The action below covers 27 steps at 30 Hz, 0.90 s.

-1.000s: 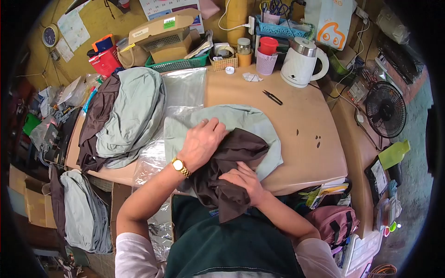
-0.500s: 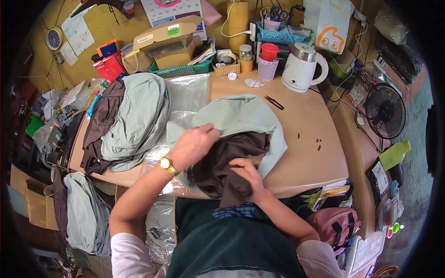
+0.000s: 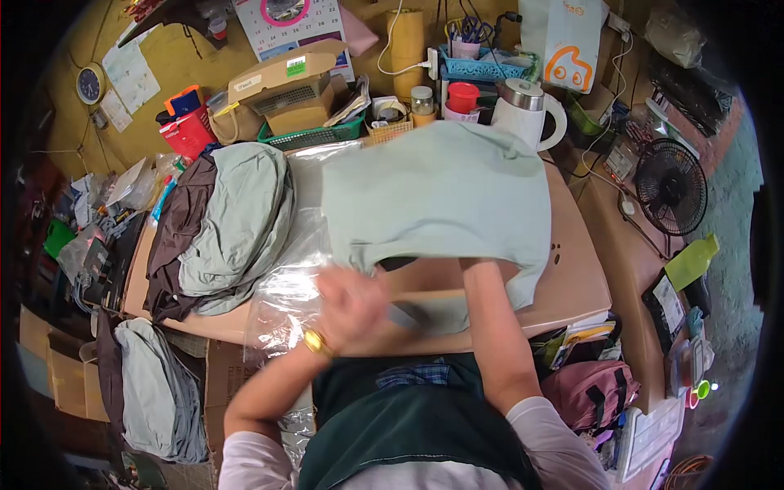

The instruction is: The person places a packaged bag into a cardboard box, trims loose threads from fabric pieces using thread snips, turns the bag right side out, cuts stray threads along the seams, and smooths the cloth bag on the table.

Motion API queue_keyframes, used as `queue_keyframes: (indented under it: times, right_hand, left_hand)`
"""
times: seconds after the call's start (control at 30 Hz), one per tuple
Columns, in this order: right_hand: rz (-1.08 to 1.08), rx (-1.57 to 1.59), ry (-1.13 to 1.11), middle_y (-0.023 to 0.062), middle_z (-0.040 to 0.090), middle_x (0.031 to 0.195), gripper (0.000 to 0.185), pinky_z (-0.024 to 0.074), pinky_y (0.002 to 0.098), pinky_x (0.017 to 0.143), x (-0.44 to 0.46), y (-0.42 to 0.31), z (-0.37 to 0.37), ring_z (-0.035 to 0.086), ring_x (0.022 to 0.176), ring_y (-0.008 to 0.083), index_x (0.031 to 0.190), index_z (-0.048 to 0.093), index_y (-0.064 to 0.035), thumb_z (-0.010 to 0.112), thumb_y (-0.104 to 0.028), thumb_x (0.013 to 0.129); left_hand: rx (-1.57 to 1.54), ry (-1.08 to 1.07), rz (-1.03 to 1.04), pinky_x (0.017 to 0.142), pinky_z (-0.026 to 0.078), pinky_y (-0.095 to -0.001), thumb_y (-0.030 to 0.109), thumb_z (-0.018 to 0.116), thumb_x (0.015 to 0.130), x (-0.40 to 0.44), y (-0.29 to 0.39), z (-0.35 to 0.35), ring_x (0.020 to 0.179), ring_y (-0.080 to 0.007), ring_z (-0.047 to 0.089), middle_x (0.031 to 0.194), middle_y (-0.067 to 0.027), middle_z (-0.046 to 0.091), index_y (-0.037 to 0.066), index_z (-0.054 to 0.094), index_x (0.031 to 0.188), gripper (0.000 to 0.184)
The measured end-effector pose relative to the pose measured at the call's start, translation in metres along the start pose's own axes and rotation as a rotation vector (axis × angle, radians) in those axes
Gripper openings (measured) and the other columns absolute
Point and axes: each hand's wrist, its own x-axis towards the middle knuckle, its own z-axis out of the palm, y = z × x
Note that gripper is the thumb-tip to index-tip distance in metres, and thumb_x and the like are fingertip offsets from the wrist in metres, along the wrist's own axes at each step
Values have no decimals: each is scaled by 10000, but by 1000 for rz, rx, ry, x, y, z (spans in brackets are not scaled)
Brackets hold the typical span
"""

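Right hand hidden inside pale cloth (image 3: 433, 196), green basket (image 3: 314, 136) holding cardboard (image 3: 299, 108)

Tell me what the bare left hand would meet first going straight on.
Probably the broad, pale green fabric piece just ahead of the left hand, though motion blur leaves depth and any contact unclear.

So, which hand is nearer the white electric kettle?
Right: hidden inside the pale green fabric, forearm showing, in front of the white electric kettle. Left hand: farther, blurred, beside the fabric's near-left corner.
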Motion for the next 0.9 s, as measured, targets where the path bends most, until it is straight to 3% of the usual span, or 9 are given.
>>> queue_keyframes:
  times: [0.1, 0.17, 0.27, 0.37, 0.5, 0.57, 0.7, 0.77, 0.9]
  right_hand:
    - [14, -55, 12, 200, 397, 1429, 673, 288, 426, 1119, 1, 0, 11, 378, 1328, 365, 1343, 460, -48, 713, -272, 760]
    - [32, -94, 18, 197, 385, 1444, 685, 278, 424, 1126, -5, 3, 9, 365, 1340, 362, 1361, 448, -56, 707, -284, 768]
    - [82, -176, 11, 192, 366, 1466, 704, 262, 421, 1138, -7, 10, -11, 345, 1359, 357, 1388, 429, -69, 699, -301, 781]
    - [170, -276, -153, 188, 346, 1489, 722, 246, 418, 1150, -6, 18, -41, 325, 1377, 353, 1415, 410, -81, 690, -318, 793]
    - [258, -457, -465, 182, 321, 1519, 747, 225, 414, 1165, -21, 12, -46, 298, 1402, 347, 1451, 385, -98, 679, -341, 809]
    - [318, -724, -265, 155, 319, 1529, 749, 223, 416, 1169, -47, 16, -38, 294, 1408, 319, 1461, 370, -112, 605, -456, 838]
    - [273, -611, -772, 179, 477, 1416, 597, 357, 424, 1085, -31, -1, -46, 448, 1305, 356, 1358, 516, -95, 543, -464, 890]
    - [255, -707, -591, 166, 535, 1363, 576, 375, 403, 1072, -42, -33, -45, 482, 1279, 338, 1274, 607, -104, 558, -508, 866]
    - [270, -411, -843, 218, 545, 1334, 573, 356, 422, 1083, -53, 18, -42, 478, 1275, 366, 1274, 597, -46, 609, -437, 856]
  left_hand:
    - [-814, -180, 49, 605, 502, -478, 157, 622, 791, 14, 50, -6, 720, -355, 623, 860, -160, 639, 78, 665, 915, 153]
    - [-742, -732, -445, 648, 516, -482, 183, 629, 788, -6, 39, 45, 702, -323, 634, 850, -120, 670, 117, 693, 925, 165]
    - [-266, 5, -340, 640, 493, -455, 119, 624, 781, -2, -8, 76, 635, -354, 624, 688, -166, 638, 61, 673, 860, 109]
    - [-278, -525, -535, 669, 487, -455, 129, 623, 786, 28, -31, 34, 742, -351, 643, 797, -187, 663, 11, 665, 942, 200]
    - [-334, -510, -498, 679, 492, -441, 147, 634, 782, 37, -15, 11, 770, -366, 644, 827, -204, 667, -21, 664, 936, 230]
    - [-111, -68, -330, 718, 492, -469, 194, 658, 792, 42, -3, -5, 797, -395, 634, 835, -226, 659, -37, 650, 900, 255]
    - [-373, -1263, -509, 805, 472, -484, 328, 710, 788, 31, -21, -10, 960, -392, 611, 1028, -249, 630, -49, 641, 1018, 447]
    - [-168, -298, -435, 758, 479, -499, 349, 680, 833, 34, -10, -20, 881, -411, 612, 942, -232, 638, -30, 641, 984, 410]
    - [-348, -1320, -477, 754, 475, -499, 349, 694, 833, 26, -19, -26, 896, -408, 608, 969, -240, 631, -24, 644, 971, 400]
